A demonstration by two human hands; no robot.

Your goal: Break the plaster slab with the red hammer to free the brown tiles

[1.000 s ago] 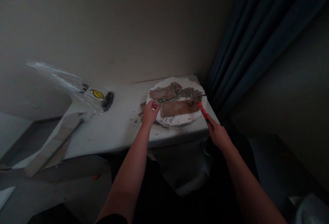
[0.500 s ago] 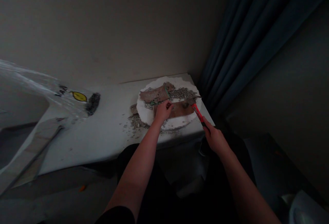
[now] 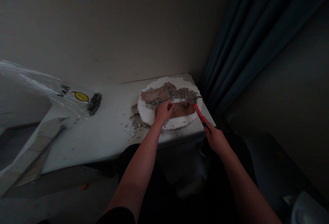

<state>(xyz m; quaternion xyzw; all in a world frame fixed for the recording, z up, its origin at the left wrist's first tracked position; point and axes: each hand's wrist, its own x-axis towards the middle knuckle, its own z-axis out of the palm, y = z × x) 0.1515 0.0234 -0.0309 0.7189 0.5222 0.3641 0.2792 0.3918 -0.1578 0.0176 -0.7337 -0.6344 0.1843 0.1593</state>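
My right hand (image 3: 215, 136) is wrapped round the black grip of a hammer with a red handle (image 3: 197, 110). Its dark metal head lies low over the right end of a flat brown slab (image 3: 181, 109). My left hand (image 3: 165, 111) is closed in a pinch over the slab's left part; whatever its fingertips hold is too small to make out. The slab rests on a rough-edged white round board (image 3: 146, 109). Behind it on that board are a reddish-brown broken piece (image 3: 155, 94) with a green edge and a heap of small grey chips (image 3: 182, 93).
The board stands on a white table (image 3: 102, 128), with crumbs and rubble (image 3: 138, 121) at its left edge. Farther left are a clear plastic bag (image 3: 74, 97) with dark bits and long flat strips (image 3: 36, 148). A blue curtain (image 3: 239, 46) hangs at the right.
The whole view has shifted very slightly. Both hands and the hammer stay in almost the same place over the slab.
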